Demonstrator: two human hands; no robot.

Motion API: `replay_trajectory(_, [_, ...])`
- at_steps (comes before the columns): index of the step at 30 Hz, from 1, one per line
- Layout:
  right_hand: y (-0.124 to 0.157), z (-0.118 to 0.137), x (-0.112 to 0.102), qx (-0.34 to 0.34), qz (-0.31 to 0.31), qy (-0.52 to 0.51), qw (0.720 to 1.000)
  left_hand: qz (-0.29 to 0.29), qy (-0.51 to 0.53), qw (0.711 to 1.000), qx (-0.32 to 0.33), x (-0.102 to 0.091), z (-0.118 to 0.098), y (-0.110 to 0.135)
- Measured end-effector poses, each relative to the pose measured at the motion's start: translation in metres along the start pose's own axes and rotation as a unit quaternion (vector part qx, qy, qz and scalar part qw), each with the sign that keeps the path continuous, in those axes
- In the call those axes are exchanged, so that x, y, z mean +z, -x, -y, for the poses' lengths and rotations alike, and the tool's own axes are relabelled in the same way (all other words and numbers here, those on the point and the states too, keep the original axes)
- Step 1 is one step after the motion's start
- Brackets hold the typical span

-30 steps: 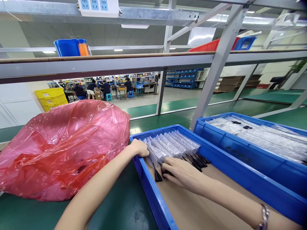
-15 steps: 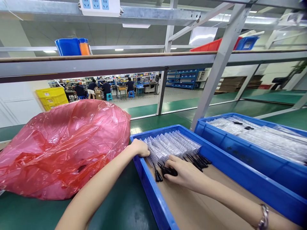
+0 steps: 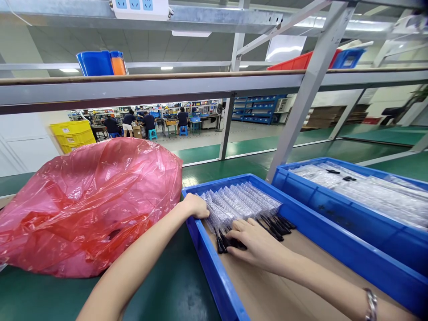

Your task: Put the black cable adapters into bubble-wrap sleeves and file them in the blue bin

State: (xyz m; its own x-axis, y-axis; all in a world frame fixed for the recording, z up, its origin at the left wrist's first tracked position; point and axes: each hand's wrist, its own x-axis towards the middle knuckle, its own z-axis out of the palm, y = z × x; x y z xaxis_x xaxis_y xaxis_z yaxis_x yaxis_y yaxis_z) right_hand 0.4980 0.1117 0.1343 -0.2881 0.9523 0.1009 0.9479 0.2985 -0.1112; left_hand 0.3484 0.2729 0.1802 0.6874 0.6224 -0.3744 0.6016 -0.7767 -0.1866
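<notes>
A blue bin (image 3: pixel 214 272) with a brown cardboard floor stands in front of me. At its far end lies a row of clear bubble-wrap sleeves (image 3: pixel 240 200) with black handles (image 3: pixel 276 224) poking out. My left hand (image 3: pixel 195 206) rests on the bin's left rim, its fingers curled over the leftmost sleeves. My right hand (image 3: pixel 250 238) lies flat inside the bin, fingers stretched out, pressing on the black ends of the nearest sleeves.
A stuffed red plastic bag (image 3: pixel 90 205) lies on the green table (image 3: pixel 174 290) to the left. A second blue bin (image 3: pixel 337 209) of bubble-wrapped parts stands at the right. A grey shelf frame (image 3: pixel 301 102) crosses overhead. Several people sit working far behind.
My right hand slid slightly left along the black ends and flattened onto them. My left hand stayed on the bin rim.
</notes>
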Motion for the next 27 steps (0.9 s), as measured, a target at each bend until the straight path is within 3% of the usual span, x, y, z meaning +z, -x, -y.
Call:
replay_trajectory(7, [0.002, -0.003, -0.012, 0.003, 0.005, 0.088, 0.996, 0.000, 0.004, 1.000, -0.001, 0.000, 0.000, 0.001])
replay_trajectory(17, [0.010, -0.027, -0.032, 0.046, 0.056, 0.087, 0.994, 0.004, 0.002, 1.000, -0.001, -0.001, 0.000, 0.000])
replay_trajectory(22, [0.017, -0.029, -0.030, 0.059, 0.101, 0.068, 0.991, -0.001, 0.004, 1.000, 0.000, -0.001, 0.001, 0.000])
replay_trajectory(27, [0.009, -0.021, -0.026, 0.064, 0.103, 0.097, 0.988, -0.001, 0.007, 1.000, -0.001, 0.000, 0.001, 0.000])
